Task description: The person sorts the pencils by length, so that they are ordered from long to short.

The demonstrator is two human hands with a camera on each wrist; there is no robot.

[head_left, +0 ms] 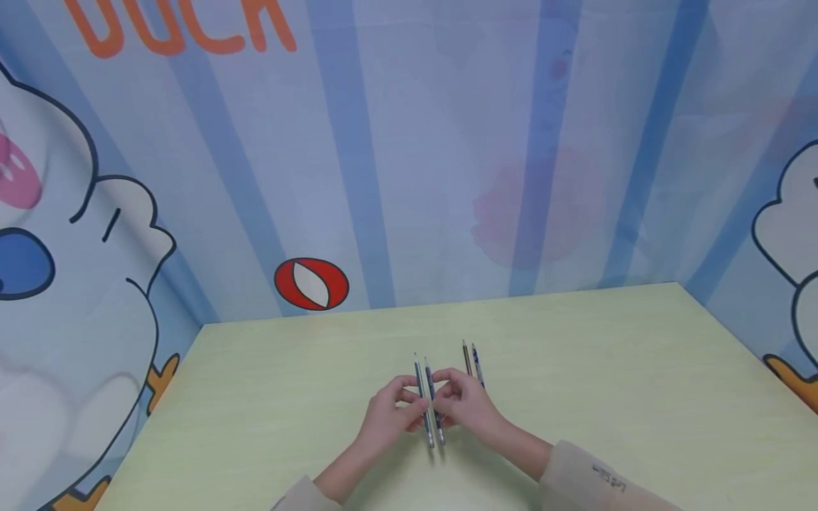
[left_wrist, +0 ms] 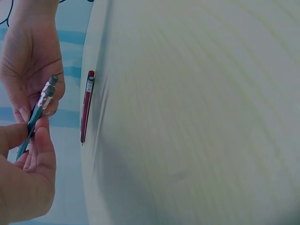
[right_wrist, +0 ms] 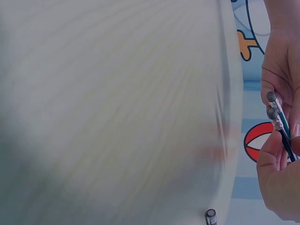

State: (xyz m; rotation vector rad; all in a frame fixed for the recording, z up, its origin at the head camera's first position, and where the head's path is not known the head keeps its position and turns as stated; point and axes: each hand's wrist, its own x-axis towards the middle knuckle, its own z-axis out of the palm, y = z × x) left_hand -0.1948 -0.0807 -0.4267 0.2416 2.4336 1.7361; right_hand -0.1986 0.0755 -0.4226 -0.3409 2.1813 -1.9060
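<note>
My left hand (head_left: 391, 413) pinches a teal pencil (head_left: 419, 376) between thumb and fingers. Close beside it, my right hand (head_left: 471, 406) pinches a dark blue pencil (head_left: 429, 376). The two pencils stand nearly parallel above the table, points away from me and eraser ends toward me. Grey erasers on silvery ferrules show in the right wrist view, on the teal pencil (right_wrist: 284, 117) and the dark blue pencil (right_wrist: 287, 144). Both hands' thumbs come near each other at the pencils' middles.
Beyond my right hand, a dark red pencil (head_left: 466, 355) and a blue-and-white pencil (head_left: 476, 360) lie side by side on the pale green table (head_left: 607, 397). A printed blue striped cloth (head_left: 434, 156) hangs behind the table's far edge.
</note>
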